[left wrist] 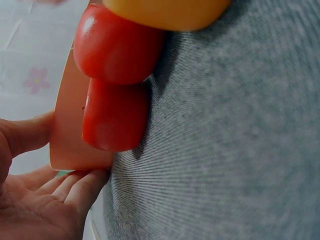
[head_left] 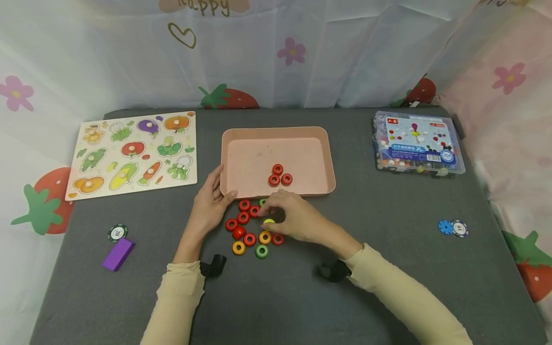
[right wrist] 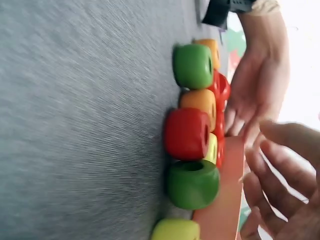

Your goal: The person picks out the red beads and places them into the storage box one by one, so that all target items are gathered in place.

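Note:
My left hand (head_left: 209,203) grips the left front corner of a pink tray (head_left: 246,148), thumb at the front and fingers along the side. Three red beads (head_left: 278,169) lie inside the tray. In front of it is a cluster of round beads with holes: red (head_left: 249,239), orange (head_left: 265,237), green (head_left: 261,251) and yellow. Over the right part of this cluster hangs my right hand (head_left: 302,220), fingers bent and thumb apart. The right wrist view shows nothing between its fingers; the hand partly hides some beads in the head view.
A vegetable puzzle board (head_left: 133,155) lies at the back left, a clear plastic case (head_left: 418,143) at the back right. At left are a purple block (head_left: 118,254) and a dark poker chip (head_left: 118,233). Blue and white chips (head_left: 460,228) lie at right.

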Motion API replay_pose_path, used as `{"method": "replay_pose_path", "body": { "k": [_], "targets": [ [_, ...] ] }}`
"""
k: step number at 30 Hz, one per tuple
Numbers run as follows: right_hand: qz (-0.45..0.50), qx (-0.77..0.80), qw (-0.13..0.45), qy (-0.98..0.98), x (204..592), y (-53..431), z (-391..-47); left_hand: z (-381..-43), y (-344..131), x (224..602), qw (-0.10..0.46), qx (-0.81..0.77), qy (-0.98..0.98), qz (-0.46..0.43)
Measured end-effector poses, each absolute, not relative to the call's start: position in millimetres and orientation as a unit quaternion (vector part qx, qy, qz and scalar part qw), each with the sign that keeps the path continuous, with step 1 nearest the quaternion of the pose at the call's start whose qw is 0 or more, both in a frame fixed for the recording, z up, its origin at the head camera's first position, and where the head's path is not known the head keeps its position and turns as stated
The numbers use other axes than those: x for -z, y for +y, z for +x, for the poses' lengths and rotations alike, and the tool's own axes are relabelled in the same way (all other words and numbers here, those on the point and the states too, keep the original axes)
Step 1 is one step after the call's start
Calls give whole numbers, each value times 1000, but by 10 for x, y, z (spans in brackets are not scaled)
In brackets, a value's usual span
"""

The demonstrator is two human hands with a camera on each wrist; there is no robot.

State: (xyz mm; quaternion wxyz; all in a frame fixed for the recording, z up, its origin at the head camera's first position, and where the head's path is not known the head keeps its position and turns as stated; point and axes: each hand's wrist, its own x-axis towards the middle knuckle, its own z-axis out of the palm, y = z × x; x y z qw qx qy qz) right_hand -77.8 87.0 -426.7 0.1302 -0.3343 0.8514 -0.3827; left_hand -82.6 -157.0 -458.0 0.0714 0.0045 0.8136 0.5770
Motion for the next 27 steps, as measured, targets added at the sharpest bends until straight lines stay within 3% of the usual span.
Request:
{"method": "replay_pose_path", "body": {
  "k": [6, 15, 20, 27],
  "targets": [
    [-362, 336, 180, 850, 4349, 1001, -658, -834, -1570, 4595, 70, -577, 814, 7],
    [-362, 304, 164, 866, 4449, 1129, -606, -844, -1569, 4590, 77, -580, 811, 0],
    [-328, 417, 161, 832, 4374, 1209, -737, -845, -1572, 4582, 78, -581, 810, -2],
    [-251, 496, 99, 826, 4341, 1373, -1115, -835, -1563, 4569, 80, -586, 806, -4]
  ]
}}
